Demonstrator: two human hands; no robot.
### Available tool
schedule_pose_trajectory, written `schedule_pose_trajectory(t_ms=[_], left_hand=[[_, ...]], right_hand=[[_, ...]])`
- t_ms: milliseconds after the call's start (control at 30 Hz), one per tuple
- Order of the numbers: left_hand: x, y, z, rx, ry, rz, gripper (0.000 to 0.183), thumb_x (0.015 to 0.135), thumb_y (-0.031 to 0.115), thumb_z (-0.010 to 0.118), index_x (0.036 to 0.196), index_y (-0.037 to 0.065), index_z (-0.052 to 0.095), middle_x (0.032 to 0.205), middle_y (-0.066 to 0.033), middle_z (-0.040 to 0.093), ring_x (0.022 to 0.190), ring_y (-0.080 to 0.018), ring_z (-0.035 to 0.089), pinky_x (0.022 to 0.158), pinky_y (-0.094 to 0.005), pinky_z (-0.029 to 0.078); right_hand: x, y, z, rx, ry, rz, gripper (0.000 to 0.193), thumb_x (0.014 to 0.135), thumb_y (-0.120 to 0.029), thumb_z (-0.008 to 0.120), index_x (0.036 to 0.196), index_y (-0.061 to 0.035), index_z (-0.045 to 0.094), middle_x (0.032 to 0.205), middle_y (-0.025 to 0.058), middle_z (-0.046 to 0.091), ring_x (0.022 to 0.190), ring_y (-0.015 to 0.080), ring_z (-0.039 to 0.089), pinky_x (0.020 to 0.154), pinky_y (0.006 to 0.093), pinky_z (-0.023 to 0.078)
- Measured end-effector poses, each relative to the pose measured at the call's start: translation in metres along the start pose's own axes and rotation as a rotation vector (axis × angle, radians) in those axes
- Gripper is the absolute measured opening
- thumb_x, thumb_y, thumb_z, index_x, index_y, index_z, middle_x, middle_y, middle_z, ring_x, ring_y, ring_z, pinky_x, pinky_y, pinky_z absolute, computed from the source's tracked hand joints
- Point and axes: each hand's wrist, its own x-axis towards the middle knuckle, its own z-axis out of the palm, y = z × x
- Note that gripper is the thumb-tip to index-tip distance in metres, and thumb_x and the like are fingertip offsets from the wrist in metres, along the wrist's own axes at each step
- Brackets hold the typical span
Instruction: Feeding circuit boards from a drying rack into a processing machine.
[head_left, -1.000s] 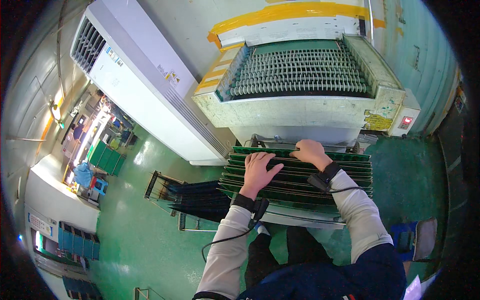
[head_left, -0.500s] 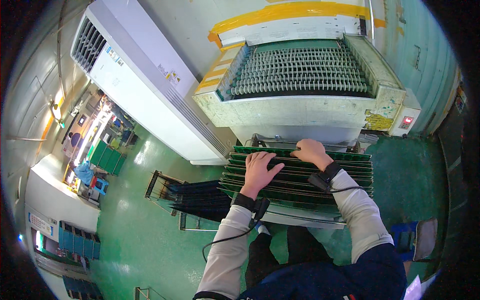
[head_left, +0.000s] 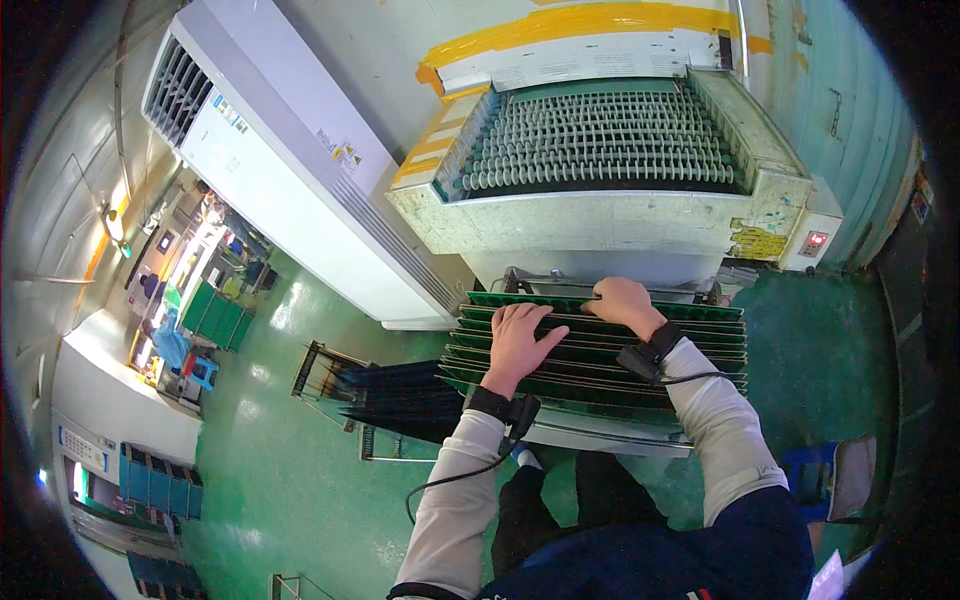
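Note:
Several thin green panels (head_left: 590, 402) stand on edge in a row in front of me, the look of circuit boards, with gaps between their pale upper edges. My left hand (head_left: 518, 345) lies over the upper edges toward the left of the row, thumb apart and fingers stretched forward. At the far side of the row, my right hand (head_left: 622, 303) is closed, its bent fingers at the upper edge of a green panel. The lower parts of the panels and whatever holds them are mostly hidden.
Beyond the panels stands a machine (head_left: 600, 222) with rows of rollers (head_left: 600, 140). A tall white air conditioner (head_left: 290, 180) is at its left. A rack of dark panels (head_left: 400, 395) sits on the green floor, left of me. At right is a blue stool (head_left: 808, 475).
My hands and the panels stay in the same place. In the far left background, a person in blue has shifted slightly.

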Motion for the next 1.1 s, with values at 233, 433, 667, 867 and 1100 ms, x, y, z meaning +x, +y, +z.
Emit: schedule_pose_trajectory(t_ms=[233,433,667,867,1100], left_hand=[[-0.0003,-0.0009,0.0001,0.012,0.004,0.001,0.053,0.093,0.051,0.076,0.129,0.011,0.075,0.128,-0.0068,0.070,0.129,-0.0302,0.058,0.119,-0.0479,0.035],[-0.0004,-0.0015,0.0013,0.005,0.003,0.004,0.053,0.093,0.050,0.077,0.129,0.011,0.074,0.128,-0.0069,0.070,0.129,-0.0299,0.058,0.119,-0.0478,0.035],[-0.0002,-0.0003,0.0004,0.005,0.000,-0.002,0.053,0.093,0.051,0.077,0.129,0.012,0.074,0.128,-0.0072,0.070,0.129,-0.0298,0.058,0.119,-0.0477,0.035],[0.0000,-0.0011,0.0012,0.015,-0.004,-0.003,0.053,0.093,0.051,0.077,0.129,0.012,0.074,0.129,-0.0073,0.070,0.130,-0.0299,0.058,0.119,-0.0477,0.035],[-0.0007,-0.0019,0.0010,0.016,-0.009,-0.010,0.054,0.093,0.051,0.076,0.130,0.012,0.074,0.131,-0.0073,0.070,0.131,-0.0300,0.058,0.119,-0.0487,0.035]], right_hand=[[-0.0002,-0.0004,0.0008,0.013,0.005,-0.005,0.051,0.086,-0.056,0.079,0.097,-0.0068,0.082,0.097,0.0192,0.079,0.095,0.0420,0.075,0.082,0.0524,0.059],[-0.0007,0.0000,0.0010,0.015,0.010,-0.005,0.051,0.086,-0.056,0.079,0.097,-0.0067,0.081,0.097,0.0193,0.078,0.095,0.0419,0.075,0.083,0.0525,0.059],[-0.0009,-0.0017,-0.0014,0.008,-0.011,0.019,0.050,0.086,-0.056,0.078,0.100,-0.0076,0.082,0.100,0.0194,0.079,0.099,0.0417,0.075,0.085,0.0522,0.059],[-0.0001,-0.0018,-0.0019,0.019,-0.031,0.030,0.050,0.087,-0.056,0.078,0.102,-0.0082,0.082,0.103,0.0195,0.079,0.101,0.0420,0.075,0.087,0.0531,0.059],[-0.0008,-0.0044,-0.0033,0.010,-0.038,0.031,0.050,0.087,-0.056,0.078,0.104,-0.0082,0.082,0.104,0.0193,0.079,0.102,0.0418,0.075,0.088,0.0528,0.059]])
